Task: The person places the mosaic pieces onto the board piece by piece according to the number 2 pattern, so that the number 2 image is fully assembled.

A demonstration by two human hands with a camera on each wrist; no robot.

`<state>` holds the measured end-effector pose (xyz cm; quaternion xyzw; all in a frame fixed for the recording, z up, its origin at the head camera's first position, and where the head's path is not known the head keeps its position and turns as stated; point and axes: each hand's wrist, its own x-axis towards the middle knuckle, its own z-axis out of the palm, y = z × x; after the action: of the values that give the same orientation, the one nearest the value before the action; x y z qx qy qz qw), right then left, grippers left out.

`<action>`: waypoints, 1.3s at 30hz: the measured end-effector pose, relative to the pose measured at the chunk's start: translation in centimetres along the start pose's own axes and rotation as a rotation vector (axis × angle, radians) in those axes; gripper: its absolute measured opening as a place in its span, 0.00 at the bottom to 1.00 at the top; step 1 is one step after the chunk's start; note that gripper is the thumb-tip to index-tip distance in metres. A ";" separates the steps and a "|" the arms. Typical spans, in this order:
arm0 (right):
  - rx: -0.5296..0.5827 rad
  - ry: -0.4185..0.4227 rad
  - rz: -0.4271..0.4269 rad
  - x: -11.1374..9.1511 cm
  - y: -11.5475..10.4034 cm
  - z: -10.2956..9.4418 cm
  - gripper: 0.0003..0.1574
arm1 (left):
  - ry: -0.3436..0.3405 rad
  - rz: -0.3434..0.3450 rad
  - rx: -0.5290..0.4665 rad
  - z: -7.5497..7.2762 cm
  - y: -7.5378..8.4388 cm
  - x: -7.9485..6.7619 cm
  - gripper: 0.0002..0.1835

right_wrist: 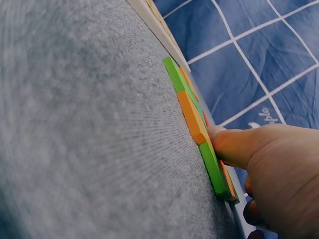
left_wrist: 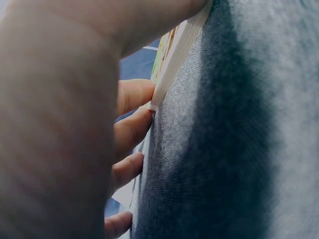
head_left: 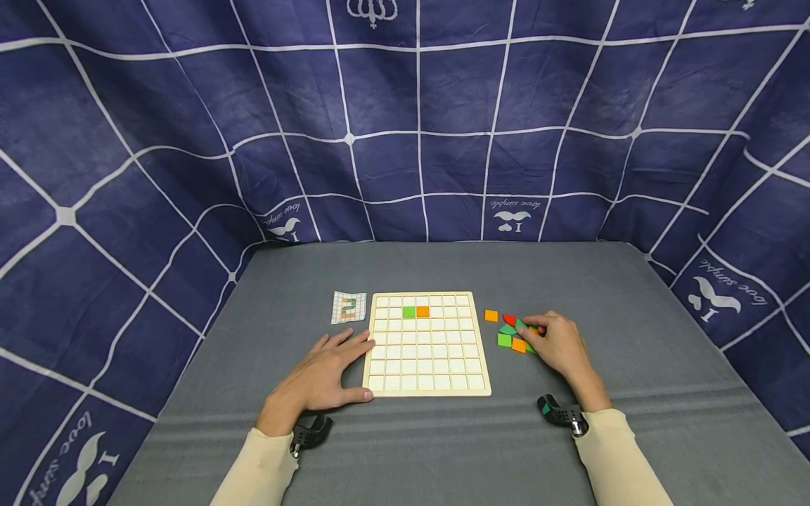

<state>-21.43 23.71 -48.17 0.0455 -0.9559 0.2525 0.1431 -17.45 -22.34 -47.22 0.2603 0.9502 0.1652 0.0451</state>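
My left hand [head_left: 325, 376] lies with spread fingers at the left side of a pale wooden grid board [head_left: 378, 351]. Its thumb and index finger touch the board's edge, as the left wrist view shows too. On the board, a light green square tile [head_left: 409, 311] and an orange square tile [head_left: 422, 312] sit side by side in the second row. Right of the board, my right hand [head_left: 560, 344] reaches into a cluster of coloured tiles, pinching a dark green tile [head_left: 521, 324] between thumb and index finger. A red tile [head_left: 509, 320] lies beside it.
A small printed pattern card [head_left: 349, 308] lies left of the board's far corner. Around the right hand are a loose orange tile [head_left: 491, 315], a light green tile [head_left: 504, 340] and another orange tile [right_wrist: 193, 118]. A blue checked curtain [head_left: 392, 161] surrounds the grey table [head_left: 430, 450].
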 end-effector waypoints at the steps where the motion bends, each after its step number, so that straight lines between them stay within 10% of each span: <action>1: 0.000 -0.002 0.001 0.0 0.0 0.0 0.15 | 0.000 0.001 0.001 0.0 0.0 0.0 0.52; 39: 0.053 0.044 -0.039 0.2 -1.0 -0.1 0.16 | 0.019 0.015 -0.009 -0.1 0.0 -0.2 0.51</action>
<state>-21.43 22.88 -47.50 0.0623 -0.9445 0.2757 0.1677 -17.28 -22.43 -47.14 0.2658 0.9479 0.1721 0.0360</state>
